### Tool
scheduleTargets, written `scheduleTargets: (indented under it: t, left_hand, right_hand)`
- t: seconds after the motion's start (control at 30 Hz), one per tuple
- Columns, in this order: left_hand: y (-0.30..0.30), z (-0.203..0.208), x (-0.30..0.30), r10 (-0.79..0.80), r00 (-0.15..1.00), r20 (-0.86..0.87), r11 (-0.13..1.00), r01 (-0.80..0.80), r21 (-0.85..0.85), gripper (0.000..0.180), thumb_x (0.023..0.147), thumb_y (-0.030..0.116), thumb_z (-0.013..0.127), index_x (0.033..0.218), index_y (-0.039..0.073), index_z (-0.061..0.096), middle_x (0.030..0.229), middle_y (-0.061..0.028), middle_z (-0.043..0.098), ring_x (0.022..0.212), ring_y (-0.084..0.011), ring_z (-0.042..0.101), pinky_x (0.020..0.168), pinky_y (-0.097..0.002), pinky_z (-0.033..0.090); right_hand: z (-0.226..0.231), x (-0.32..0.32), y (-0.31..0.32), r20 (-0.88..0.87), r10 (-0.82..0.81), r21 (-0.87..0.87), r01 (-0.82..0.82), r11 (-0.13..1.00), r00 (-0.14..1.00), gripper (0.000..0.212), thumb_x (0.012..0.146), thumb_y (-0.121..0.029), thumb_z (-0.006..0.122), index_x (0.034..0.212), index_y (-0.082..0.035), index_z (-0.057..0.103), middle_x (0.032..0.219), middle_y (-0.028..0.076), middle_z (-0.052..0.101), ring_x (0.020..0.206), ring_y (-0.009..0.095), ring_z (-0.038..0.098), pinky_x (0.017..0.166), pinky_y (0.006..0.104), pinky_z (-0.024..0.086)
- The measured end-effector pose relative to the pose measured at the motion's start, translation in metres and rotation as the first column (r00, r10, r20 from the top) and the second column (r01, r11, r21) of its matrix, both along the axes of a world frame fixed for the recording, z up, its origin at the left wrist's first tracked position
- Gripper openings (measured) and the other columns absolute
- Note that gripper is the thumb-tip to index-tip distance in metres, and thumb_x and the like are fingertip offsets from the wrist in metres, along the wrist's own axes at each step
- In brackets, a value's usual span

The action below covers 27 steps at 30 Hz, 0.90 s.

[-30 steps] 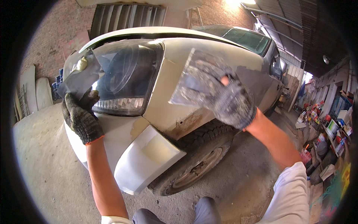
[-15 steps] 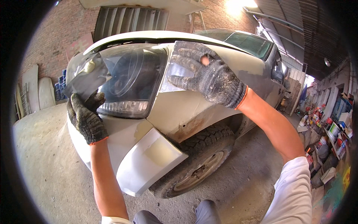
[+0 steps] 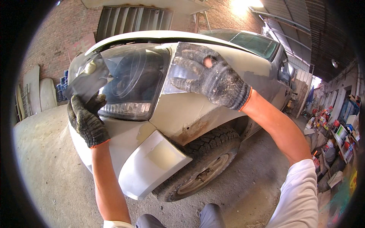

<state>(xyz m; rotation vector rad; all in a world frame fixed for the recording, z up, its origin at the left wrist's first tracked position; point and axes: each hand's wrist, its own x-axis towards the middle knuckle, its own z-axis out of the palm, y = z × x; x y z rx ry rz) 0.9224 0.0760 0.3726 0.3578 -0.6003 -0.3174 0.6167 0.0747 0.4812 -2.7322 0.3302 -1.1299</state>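
Note:
In my left hand (image 3: 86,119), gloved in worn dark knit, is a thin grey plate (image 3: 85,85) with a cream lump of putty (image 3: 90,67) near its upper edge. The plate is tilted in front of the headlight (image 3: 131,83) of a pale car. My gloved right hand (image 3: 211,74) has its fingers spread over a thin, shiny metal sheet (image 3: 175,78). The sheet lies against the fender (image 3: 182,108) beside the headlight's edge. Bare skin shows through a hole in that glove. The right thumb's grip is hard to make out.
Below the headlight, a bumper corner (image 3: 152,163) juts out beside the front tyre (image 3: 213,146). Cans and loose items crowd a cluttered shelf (image 3: 338,136) at the right. Panels (image 3: 32,91) lean on the brick wall at the left.
Both hands have moved only very slightly to the left. The plate and the metal sheet stay where they were.

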Motion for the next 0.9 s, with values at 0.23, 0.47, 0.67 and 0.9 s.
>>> scheduleTargets:
  t: [0.23,0.47,0.67,0.9]
  left_hand:
    - [0.000,0.000,-0.001,0.003,1.000,-0.006,1.000,-0.003,-0.010,0.032,0.101,0.024,0.040,0.115,-0.003,0.051,0.085,-0.0223,0.069,0.065,-0.0296,0.068,0.064,-0.0363,0.058]
    - [-0.003,-0.002,0.001,-0.013,1.000,-0.005,0.999,0.013,-0.042,0.032,0.099,0.023,0.045,0.117,-0.003,0.050,0.083,-0.0224,0.068,0.065,-0.0295,0.068,0.063,-0.0360,0.058]
    - [-0.003,-0.003,0.002,-0.025,1.000,-0.002,1.000,0.025,-0.006,0.035,0.098,0.022,0.047,0.120,-0.005,0.051,0.097,-0.0228,0.067,0.076,-0.0315,0.070,0.070,-0.0379,0.059]
    - [-0.002,-0.005,0.003,-0.030,0.998,0.051,0.999,0.030,-0.011,0.036,0.097,0.024,0.047,0.121,-0.004,0.051,0.097,-0.0224,0.067,0.076,-0.0308,0.070,0.069,-0.0373,0.058]
  right_hand:
    - [-0.012,-0.021,0.006,0.014,-0.086,0.075,0.085,0.994,0.996,0.034,0.091,-0.021,0.052,0.122,-0.027,0.063,0.137,0.008,0.050,0.132,0.026,0.042,0.109,0.0402,0.036]
    - [-0.032,-0.045,0.006,-0.030,-0.250,0.016,0.251,0.968,0.968,0.037,0.090,-0.019,0.050,0.124,-0.026,0.062,0.138,0.007,0.048,0.132,0.026,0.041,0.110,0.0414,0.035]
    - [-0.054,-0.055,0.013,-0.061,-0.406,-0.092,0.400,0.912,0.912,0.040,0.090,-0.017,0.048,0.126,-0.026,0.061,0.138,0.007,0.047,0.133,0.026,0.040,0.111,0.0425,0.034]
    - [-0.070,-0.066,0.034,-0.033,-0.801,-0.850,0.405,0.337,0.598,0.039,0.094,-0.012,0.044,0.129,-0.024,0.057,0.135,0.007,0.047,0.130,0.022,0.042,0.113,0.0409,0.035]
